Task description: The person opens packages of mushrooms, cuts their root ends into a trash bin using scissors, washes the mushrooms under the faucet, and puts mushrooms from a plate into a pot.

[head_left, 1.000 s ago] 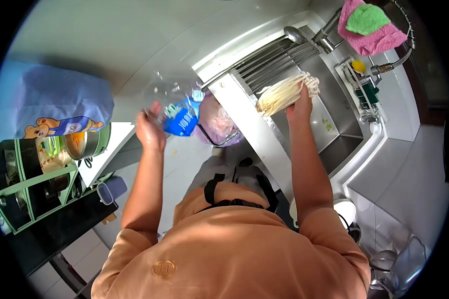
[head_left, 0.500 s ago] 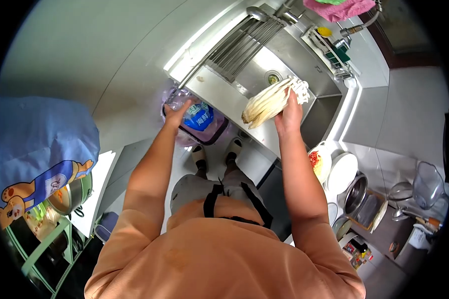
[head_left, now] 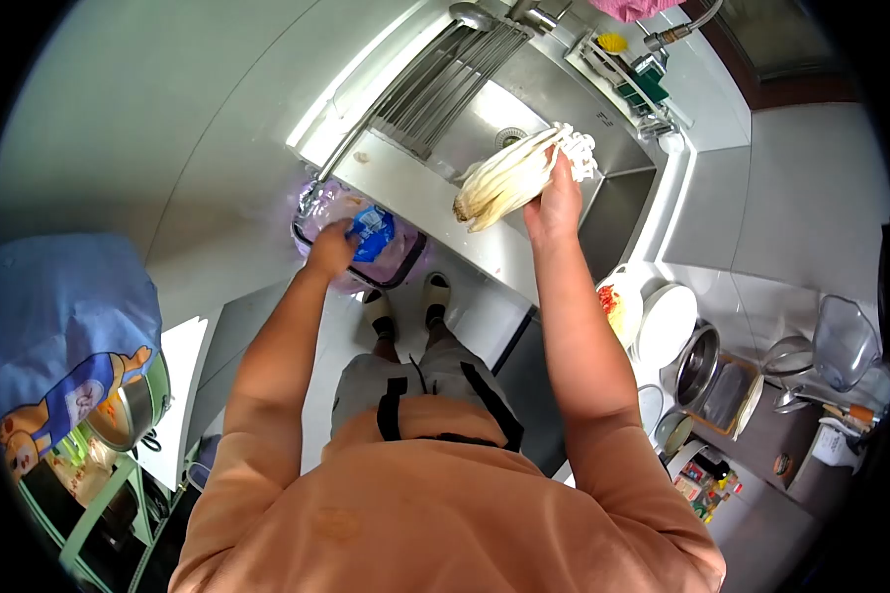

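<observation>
My right hand (head_left: 556,198) is closed around a bundle of long white mushrooms (head_left: 509,183), held over the front edge of the sink (head_left: 623,188). The small caps show beyond my fingers, and the browned root end points left. My left hand (head_left: 333,249) is low over a bin (head_left: 415,259) lined with translucent purple plastic. Its curled fingers are at the edge of a blue printed plastic bag (head_left: 373,234) and seem to grip it; the fingertips are partly hidden.
A metal drying rack (head_left: 450,84) spans the sink's left part. White plates (head_left: 666,324) and a metal bowl (head_left: 699,364) stand on the right counter. A blue bag (head_left: 69,296) with a cartoon print is at the left, beside a pot (head_left: 129,410).
My left hand has turned and its fingers have curled in beside the blue bag, which looks more crumpled. My right hand still holds the mushrooms. The whole view has shifted slightly.
</observation>
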